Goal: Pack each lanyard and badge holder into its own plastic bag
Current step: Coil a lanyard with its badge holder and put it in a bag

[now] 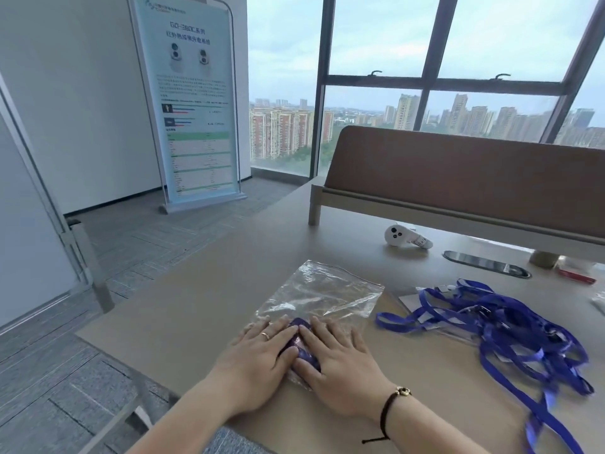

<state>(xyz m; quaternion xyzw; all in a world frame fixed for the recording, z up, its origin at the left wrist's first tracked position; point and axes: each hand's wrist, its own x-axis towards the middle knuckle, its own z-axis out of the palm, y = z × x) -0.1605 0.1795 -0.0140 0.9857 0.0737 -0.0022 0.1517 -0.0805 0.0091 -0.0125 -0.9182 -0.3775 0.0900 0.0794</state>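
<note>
Left hand (262, 350) and right hand (337, 358) flat, fingers spread, pressing bagged lanyard (299, 342) in plastic bag (324, 291) near surface (196, 306) front edge. Loose lanyards (510, 326) right; bare surface left; window (425, 60) behind.

Bag (322, 291): clear thin plastic film, glossy, crinkled. Lanyards (510, 326): blue woven cloth strap, slight sheen. Table (203, 299): smooth matt tan surface. Controller (406, 237): white smooth plastic. Floor (137, 244): grey carpet, rough.

Head camera, single wide-angle view: worn on the person, facing forward and down across the desk (203, 299); both hands (262, 350) close below; windows (376, 86) far behind, right edge apparently motion-blurred.
</note>
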